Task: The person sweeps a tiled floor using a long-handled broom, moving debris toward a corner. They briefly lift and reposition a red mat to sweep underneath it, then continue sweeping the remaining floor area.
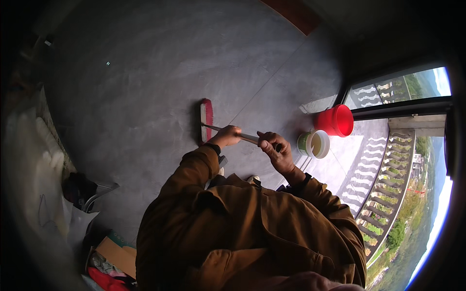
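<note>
A push broom point(208, 114) with a pale head and red bristles rests on the grey floor in front of me. Its handle slants back to the right, toward my body. My left hand point(226, 137) is closed around the handle's middle stretch, while my right hand point(277, 154) is wrapped about its top end, where a dark, round end shows. The fingers of both hands curl on the pole. To the right of my right hand stand a whitish bucket point(303, 144) with a green side and a red bucket point(331, 121).
On the right a glass door point(398, 105) opens to a balcony with a balustrade point(386, 194). A cardboard box point(116, 256) and cloths lie at the lower left, below pale plastic sheeting point(41, 165). A reddish-brown board point(293, 14) is at the far edge.
</note>
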Available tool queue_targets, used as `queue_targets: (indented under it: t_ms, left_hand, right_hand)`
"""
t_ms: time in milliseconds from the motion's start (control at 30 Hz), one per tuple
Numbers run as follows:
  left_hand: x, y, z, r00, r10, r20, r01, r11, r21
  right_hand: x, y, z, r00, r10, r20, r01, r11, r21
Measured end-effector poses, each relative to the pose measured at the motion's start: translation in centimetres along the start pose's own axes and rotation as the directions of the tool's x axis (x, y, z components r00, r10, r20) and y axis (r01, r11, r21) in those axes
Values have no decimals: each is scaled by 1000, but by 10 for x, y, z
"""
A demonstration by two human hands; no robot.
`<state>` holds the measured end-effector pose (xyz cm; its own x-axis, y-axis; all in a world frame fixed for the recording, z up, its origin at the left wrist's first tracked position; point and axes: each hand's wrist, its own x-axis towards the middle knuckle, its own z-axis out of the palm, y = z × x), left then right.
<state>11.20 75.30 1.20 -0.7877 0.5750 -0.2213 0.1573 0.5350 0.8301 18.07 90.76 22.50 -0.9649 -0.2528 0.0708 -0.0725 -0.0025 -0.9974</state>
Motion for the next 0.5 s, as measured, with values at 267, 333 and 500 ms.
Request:
queue_targets:
  t_ms: [267, 333, 500]
  left_hand:
    - [29, 43, -26, 923, 227, -311, -208, 974, 94]
    - [42, 72, -20, 873, 390, -292, -378, 920, 100]
    - [99, 153, 28, 783, 605, -143, -619, 781, -81]
  right_hand:
    - [-18, -42, -34, 996, -79, 27, 80, 996, -34]
    - [-27, -70, -49, 991, -111, 71, 118, 987, -105]
    - [-41, -119, -90, 981, -194, -7, 185, 945, -270]
